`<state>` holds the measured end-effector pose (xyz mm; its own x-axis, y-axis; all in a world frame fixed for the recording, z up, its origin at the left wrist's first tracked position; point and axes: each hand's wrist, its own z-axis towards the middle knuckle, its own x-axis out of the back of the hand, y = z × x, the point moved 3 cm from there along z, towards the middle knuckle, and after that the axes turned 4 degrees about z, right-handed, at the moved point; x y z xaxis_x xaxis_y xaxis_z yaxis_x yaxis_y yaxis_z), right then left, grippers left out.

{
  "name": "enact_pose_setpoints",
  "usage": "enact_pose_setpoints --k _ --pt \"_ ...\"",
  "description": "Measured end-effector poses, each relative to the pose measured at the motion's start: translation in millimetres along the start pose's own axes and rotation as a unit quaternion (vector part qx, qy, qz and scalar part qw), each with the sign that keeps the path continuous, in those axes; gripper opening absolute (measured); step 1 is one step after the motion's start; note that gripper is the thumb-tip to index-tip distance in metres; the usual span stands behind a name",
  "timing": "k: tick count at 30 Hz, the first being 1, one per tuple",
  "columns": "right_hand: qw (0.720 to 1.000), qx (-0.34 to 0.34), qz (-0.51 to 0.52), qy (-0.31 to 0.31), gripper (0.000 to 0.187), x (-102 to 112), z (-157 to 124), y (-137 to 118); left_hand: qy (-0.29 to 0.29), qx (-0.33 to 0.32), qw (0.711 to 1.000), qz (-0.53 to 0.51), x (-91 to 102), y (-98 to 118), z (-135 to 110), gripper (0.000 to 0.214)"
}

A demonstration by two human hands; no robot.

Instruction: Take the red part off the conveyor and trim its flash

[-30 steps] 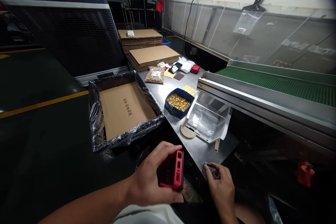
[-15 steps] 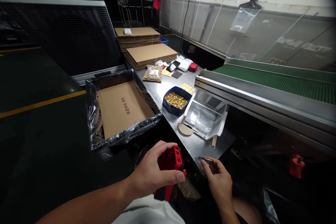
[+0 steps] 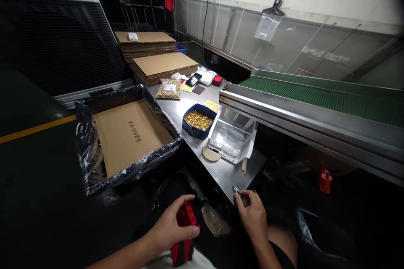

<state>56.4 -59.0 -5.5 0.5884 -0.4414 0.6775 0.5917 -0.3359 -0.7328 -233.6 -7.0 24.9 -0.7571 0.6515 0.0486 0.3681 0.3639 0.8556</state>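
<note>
Left hand [image 3: 173,228]: bare throughout.
Right hand [image 3: 254,215]: likewise bare.
Forearms [image 3: 128,255]: uncovered where visible.
Upper garment [image 3: 202,262]: white or very pale cloth, mostly cut off below.
Right leg [image 3: 283,238]: bare beyond edge of dark legwear [image 3: 282,256].

pretty dim overall, floor [image 3: 38,176] nearly black, strong glare on the metal bench [image 3: 222,172], shiny streaks on the black plastic wrap [image 3: 153,162], top right corner vignetted dark, edges kinda stretched
</note>
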Motion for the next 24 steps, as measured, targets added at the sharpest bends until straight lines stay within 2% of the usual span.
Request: enact_pose_setpoints --k 4,8,10,12,15,16,18,19,21,22,24 --pt "0.998 0.026 0.022 0.056 0.038 15 -5 -1 0.045 -0.019 0.993 0.107 15.3 1 -4 0.045" --pt "1.0 0.021 0.013 -0.005 0.037 13 -16 13 0.064 -0.015 0.989 0.132 40.8 5 -5 0.046" --pt "1.0 0.014 0.014 -0.003 0.038 13 -19 16 0.084 -0.025 0.986 0.139 47.8 1 -4 0.05" --pt "0.999 0.018 0.025 0.028 0.04 16 -19 14 0.123 -0.035 0.987 0.1 47.7 -7 -1 0.051" --pt "0.999 0.021 0.024 0.031 0.037 15 -17 9 0.153 -0.021 0.986 -0.06 34.9 -19 4 0.048" --pt "0.999 0.017 0.018 0.02 0.036 14 -16 8 0.135 -0.009 0.984 -0.117 28.4 -22 6 0.044" --pt "1.0 0.007 0.007 0.003 0.034 11 -17 5 0.036 0.036 0.971 -0.235 13.3 -24 9 0.041" --pt "1.0 0.001 0.009 0.001 0.034 10 -18 1 -0.033 0.066 0.955 -0.288 6.0 -24 10 0.046" --pt "0.999 -0.006 0.035 -0.009 0.035 7 -21 -11 -0.146 0.122 0.905 -0.381 -4.0 -19 11 0.058" --pt "0.998 -0.002 0.056 -0.023 0.037 6 -24 -22 -0.164 0.135 0.888 -0.408 -5.6 -16 11 0.062" --pt "0.993 0.021 0.096 -0.068 0.037 2 -30 -50 -0.108 0.131 0.888 -0.427 -2.5 -8 14 0.063"
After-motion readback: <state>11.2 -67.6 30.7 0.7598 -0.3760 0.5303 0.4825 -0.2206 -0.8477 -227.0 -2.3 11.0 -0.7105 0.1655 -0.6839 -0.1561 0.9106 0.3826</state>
